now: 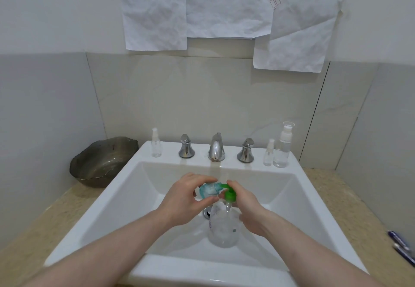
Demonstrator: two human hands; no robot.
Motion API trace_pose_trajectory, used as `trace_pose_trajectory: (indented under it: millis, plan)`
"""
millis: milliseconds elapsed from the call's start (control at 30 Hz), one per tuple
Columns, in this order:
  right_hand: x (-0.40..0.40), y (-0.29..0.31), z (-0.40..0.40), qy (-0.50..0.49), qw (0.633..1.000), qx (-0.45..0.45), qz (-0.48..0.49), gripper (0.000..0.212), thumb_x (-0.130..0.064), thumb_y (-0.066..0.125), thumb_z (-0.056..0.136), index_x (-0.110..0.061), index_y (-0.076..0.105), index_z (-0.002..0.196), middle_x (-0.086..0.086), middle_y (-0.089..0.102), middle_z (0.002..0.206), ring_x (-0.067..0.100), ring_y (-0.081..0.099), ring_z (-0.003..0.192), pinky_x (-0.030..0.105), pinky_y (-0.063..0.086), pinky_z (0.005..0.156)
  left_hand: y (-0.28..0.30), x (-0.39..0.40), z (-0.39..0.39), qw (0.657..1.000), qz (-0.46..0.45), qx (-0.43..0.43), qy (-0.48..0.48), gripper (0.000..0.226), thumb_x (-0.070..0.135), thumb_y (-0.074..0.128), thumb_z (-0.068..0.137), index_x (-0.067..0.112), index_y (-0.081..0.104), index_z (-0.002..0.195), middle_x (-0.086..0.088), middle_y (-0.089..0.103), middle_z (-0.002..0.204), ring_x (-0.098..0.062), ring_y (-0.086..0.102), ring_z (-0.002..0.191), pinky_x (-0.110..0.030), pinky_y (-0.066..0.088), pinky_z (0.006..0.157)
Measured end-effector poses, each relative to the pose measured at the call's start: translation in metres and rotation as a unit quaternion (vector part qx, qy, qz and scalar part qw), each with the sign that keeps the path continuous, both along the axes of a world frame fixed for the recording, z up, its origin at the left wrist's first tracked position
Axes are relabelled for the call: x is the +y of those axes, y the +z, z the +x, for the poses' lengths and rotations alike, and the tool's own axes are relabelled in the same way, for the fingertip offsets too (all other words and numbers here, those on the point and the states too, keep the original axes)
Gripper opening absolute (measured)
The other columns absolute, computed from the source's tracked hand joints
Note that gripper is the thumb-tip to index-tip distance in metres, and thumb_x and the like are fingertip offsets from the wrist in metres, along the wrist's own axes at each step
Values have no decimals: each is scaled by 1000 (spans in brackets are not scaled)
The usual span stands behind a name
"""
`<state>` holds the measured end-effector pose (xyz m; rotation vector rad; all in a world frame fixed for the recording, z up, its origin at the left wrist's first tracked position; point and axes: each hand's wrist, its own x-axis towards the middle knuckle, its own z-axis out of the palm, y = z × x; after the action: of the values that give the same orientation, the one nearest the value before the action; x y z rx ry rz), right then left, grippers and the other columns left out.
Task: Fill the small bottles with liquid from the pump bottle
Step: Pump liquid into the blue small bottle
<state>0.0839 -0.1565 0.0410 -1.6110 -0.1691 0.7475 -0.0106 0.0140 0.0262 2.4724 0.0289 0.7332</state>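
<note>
Over the white sink (116,199) my right hand (249,210) grips a clear pump bottle (223,228) with a green pump head (229,194), a finger resting on the pump. My left hand (186,199) holds a small blue-tinted bottle (208,191) tilted on its side, its mouth against the green nozzle. Three more clear bottles stand on the sink's back ledge: a small spray bottle (156,144) at the left, another small spray bottle (268,154) and a taller pump bottle (282,146) at the right.
A chrome faucet (216,147) with two handles (186,146) (246,151) stands at the back of the sink. A dark metal bowl (101,163) sits on the beige counter at the left. Pens (402,248) lie at the right edge. Crumpled paper sheets (224,6) hang on the wall.
</note>
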Motion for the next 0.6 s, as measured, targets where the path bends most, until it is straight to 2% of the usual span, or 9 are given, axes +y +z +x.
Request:
trace_pose_trajectory:
  millis: [67,167,267,367,500,600]
  plan:
    - [0,-1,0,-1,1000,2,2,40,-48,48,104,-17,73,99,0,73,105,14,60,92,30,38,79,-1,0,0,1000,3,0,-2,42,51,77,85,40,66,124,36,61,102,-1,55,102,-14,45,76]
    - [3,-4,0,5,1000,7,1,46,-59,51,100,-21,76,110,-2,77,111,14,63,109,35,36,97,0,0,0,1000,-4,-7,-3,42,57,73,85,41,66,123,34,63,105,-3,56,103,-16,46,77]
    - [2,-5,0,10,1000,6,5,52,-67,49,97,-25,77,112,-2,79,111,12,64,110,36,32,94,0,0,1,1000,-12,-21,-3,48,68,66,83,42,66,123,29,66,109,-6,58,103,-22,50,76]
    - [1,-2,0,14,1000,8,7,51,-65,51,97,-24,76,113,-1,78,113,12,64,106,35,34,92,1,-1,1,1000,-15,-23,-5,51,73,64,82,42,66,122,29,66,108,-7,58,102,-22,50,75]
    - [2,-2,0,10,1000,8,0,45,-54,49,103,-18,75,110,0,75,113,11,62,100,34,33,96,0,0,0,1000,-4,-2,0,42,53,76,85,40,67,124,35,62,104,-3,56,103,-18,48,77]
    - [2,-2,0,9,1000,7,2,45,-54,49,103,-18,75,109,0,76,111,11,62,98,34,34,90,-1,0,1,1000,-2,-1,-4,42,52,76,85,40,66,124,32,63,105,-3,55,104,-18,49,77]
